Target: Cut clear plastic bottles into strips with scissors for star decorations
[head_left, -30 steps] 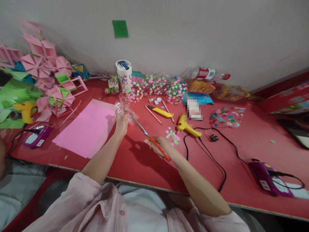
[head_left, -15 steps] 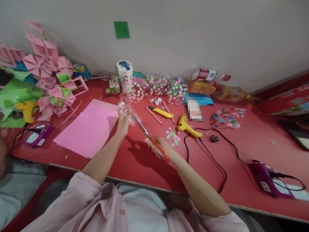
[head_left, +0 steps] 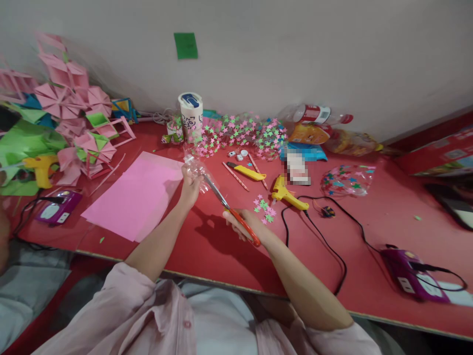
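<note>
My left hand (head_left: 191, 182) is closed round a crinkled clear plastic piece (head_left: 201, 170) that looks like a cut part of a bottle. Scissors (head_left: 221, 198) with orange-red handles are in my right hand (head_left: 244, 222). Their blades point up and left, and the tips reach the plastic beside my left fingers. The blades look nearly closed; whether plastic lies between them cannot be made out. Pink paper sheets (head_left: 133, 197) lie left of my left hand. Small pink and green stars (head_left: 264, 209) are scattered beyond my right hand.
A yellow glue gun (head_left: 290, 195) with a black cord lies to the right, near a yellow cutter (head_left: 249, 172). Star-covered clear pieces (head_left: 254, 138), a white tumbler (head_left: 191, 118) and bottles (head_left: 314, 114) line the wall. Pink paper shapes (head_left: 62, 98) pile up at left, near another person's arm (head_left: 3, 241).
My left hand and the plastic have shifted slightly to the right. The scissors and my right hand have barely moved.
</note>
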The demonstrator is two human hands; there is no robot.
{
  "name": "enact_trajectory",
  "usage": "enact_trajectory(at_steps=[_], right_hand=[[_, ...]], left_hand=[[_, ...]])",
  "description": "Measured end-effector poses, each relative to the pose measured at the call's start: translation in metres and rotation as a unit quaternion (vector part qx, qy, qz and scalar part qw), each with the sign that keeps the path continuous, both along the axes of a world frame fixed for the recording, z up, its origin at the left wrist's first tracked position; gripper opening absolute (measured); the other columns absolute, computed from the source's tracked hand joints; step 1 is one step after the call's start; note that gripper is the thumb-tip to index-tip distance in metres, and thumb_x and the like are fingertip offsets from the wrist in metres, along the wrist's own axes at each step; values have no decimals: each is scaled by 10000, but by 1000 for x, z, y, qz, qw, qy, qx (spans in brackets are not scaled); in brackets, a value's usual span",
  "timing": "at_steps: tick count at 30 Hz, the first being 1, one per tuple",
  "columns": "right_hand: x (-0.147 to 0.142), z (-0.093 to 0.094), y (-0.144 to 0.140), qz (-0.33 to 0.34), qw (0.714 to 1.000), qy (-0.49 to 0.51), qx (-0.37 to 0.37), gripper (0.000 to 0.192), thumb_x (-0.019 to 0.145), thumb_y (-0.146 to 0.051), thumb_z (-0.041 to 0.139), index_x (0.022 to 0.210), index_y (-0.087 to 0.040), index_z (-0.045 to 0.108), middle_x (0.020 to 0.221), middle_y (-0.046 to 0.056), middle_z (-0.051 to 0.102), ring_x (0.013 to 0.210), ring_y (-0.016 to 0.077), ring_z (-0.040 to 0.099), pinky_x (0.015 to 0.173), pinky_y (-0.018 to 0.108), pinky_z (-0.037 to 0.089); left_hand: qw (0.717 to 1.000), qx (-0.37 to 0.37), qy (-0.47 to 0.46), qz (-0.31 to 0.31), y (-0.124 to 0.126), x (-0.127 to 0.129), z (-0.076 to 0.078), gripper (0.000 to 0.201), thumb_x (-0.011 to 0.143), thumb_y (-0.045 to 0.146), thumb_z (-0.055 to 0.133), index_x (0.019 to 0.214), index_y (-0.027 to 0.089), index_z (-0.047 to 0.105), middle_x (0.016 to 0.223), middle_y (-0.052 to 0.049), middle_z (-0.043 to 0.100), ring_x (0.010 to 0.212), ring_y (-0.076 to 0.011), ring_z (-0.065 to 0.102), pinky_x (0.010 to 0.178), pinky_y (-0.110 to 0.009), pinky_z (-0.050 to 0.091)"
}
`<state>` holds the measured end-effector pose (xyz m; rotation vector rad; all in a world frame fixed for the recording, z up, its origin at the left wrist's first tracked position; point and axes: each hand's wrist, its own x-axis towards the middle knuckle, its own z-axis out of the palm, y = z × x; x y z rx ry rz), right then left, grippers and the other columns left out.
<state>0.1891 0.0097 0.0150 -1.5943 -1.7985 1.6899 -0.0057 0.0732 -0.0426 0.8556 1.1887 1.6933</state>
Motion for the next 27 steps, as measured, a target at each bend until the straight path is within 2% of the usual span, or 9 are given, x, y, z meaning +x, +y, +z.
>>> enact_trajectory(at_steps=[4, 10, 15, 21, 27], right_hand=[[-2, 3, -2, -9, 1000, -3, 7, 532, 778, -708, 501, 659, -190, 469, 408, -86, 386, 299, 65, 411, 351, 192, 349], [-4, 10, -2, -19, 1000, -20, 5, 528, 726, -702, 571, 618, -206, 425, 385, -94, 361, 276, 56, 364, 314, 186, 295], [-3, 9, 0, -21, 999, -36, -9, 525, 710, -689, 600, 605, -206, 423, 380, -93, 364, 274, 49, 334, 307, 187, 298], [0, 3, -1, -14, 1000, -6, 8, 504, 739, -685, 571, 671, -192, 492, 411, -87, 387, 310, 69, 405, 362, 202, 349], [0, 2, -3, -10, 1000, 7, 27, 530, 795, -707, 472, 694, -187, 499, 418, -84, 394, 328, 72, 418, 402, 211, 377]], left_hand=[[999, 37, 30, -5, -3, 1, 3, 377, 699, 109, 616, 1010, 261, 466, 940, 22, 558, 854, -118, 552, 846, -259, 424], [1000, 14, 16, 8, -4, 1, 7, 421, 673, 78, 631, 1017, 260, 471, 915, 28, 556, 847, -127, 555, 863, -270, 412], [999, 21, 29, 0, -3, 0, 4, 404, 701, 87, 613, 1030, 264, 459, 925, 30, 548, 856, -123, 557, 853, -273, 409], [999, 24, 28, -6, -4, 1, 6, 392, 694, 92, 628, 1000, 262, 451, 900, 26, 566, 827, -134, 564, 833, -276, 423], [998, 10, 52, -34, -10, 8, 10, 393, 688, 72, 643, 1012, 245, 502, 902, 0, 588, 913, -179, 592, 894, -307, 415]])
